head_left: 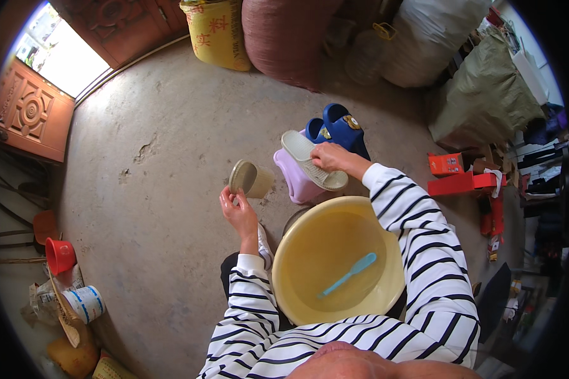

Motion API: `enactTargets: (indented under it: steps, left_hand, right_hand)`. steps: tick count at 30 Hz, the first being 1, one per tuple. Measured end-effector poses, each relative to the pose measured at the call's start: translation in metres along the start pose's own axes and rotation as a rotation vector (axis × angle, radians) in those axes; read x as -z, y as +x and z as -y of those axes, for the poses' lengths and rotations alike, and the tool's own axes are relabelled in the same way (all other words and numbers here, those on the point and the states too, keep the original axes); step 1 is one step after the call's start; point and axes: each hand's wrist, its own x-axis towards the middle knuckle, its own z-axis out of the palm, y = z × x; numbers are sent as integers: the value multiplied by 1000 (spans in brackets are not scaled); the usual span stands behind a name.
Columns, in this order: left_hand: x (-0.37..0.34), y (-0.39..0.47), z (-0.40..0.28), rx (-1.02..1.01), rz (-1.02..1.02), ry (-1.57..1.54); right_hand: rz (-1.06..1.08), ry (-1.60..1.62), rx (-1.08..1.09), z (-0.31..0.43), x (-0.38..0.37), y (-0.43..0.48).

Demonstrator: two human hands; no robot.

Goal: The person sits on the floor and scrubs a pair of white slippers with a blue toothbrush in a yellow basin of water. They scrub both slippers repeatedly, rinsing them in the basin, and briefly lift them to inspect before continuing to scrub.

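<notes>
My left hand (238, 208) grips one end of a beige slide sandal (252, 180), held tilted to the left of a lilac plastic stool (296, 182). In my right hand (332, 157) is a second pale slide sandal (296, 144), held over that stool, sole down; whether it rests on the stool I cannot tell. Behind it a pair of blue slide sandals (344, 128) with bear decorations leans at the stool's far side. A large yellow plastic basin (284, 289) with water stands close to my body, and a light blue brush (348, 275) lies in it.
Large sacks, one yellow (218, 38) and one reddish (289, 42), stand at the far wall. Red boxes (455, 184) lie at the right. A red bucket (60, 255) and a white tub (84, 304) stand at the left. A carved wooden door (33, 111) is open.
</notes>
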Motion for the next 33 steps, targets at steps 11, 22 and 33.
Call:
enactTargets:
  steps: [11, 22, 33]
  left_hand:
    - [-73, 68, -26, -351, 571, 161]
    - [-228, 110, -45, -472, 1313, 340]
    - [-230, 121, 57, 476, 1075, 195]
  right_hand:
    - [-682, 137, -4, -13, 113, -213]
    - [-661, 341, -375, -52, 40, -293]
    - [-696, 473, -532, -74, -15, -303]
